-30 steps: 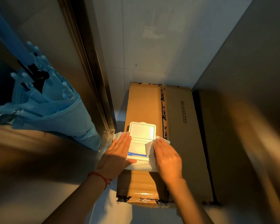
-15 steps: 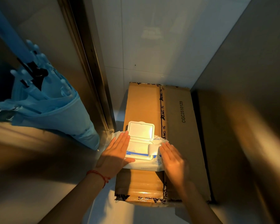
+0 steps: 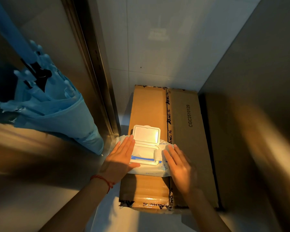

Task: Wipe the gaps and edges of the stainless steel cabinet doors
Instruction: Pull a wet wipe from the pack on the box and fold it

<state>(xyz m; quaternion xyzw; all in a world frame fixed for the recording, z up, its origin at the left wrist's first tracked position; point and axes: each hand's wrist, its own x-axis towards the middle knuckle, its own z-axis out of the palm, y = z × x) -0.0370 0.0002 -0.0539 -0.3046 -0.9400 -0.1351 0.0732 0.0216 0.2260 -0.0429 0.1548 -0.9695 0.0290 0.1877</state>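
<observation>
A wet-wipe pack [image 3: 147, 166] lies on a taped cardboard box [image 3: 187, 131], its white flip lid [image 3: 146, 135] standing open over a wipe [image 3: 146, 154] in the dispenser slot. The left hand [image 3: 120, 160] lies flat with straight fingers on the pack's left side, just beside the slot. The right hand [image 3: 179, 166], fingers also straight, rests at the pack's right edge and on the box.

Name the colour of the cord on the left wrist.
Red cord, seen in the head view.

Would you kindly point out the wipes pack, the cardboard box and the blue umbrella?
wipes pack [image 3: 145, 154], head view, dispensing opening.
cardboard box [image 3: 189, 131], head view, top flap.
blue umbrella [image 3: 70, 121], head view, folded canopy.
</observation>
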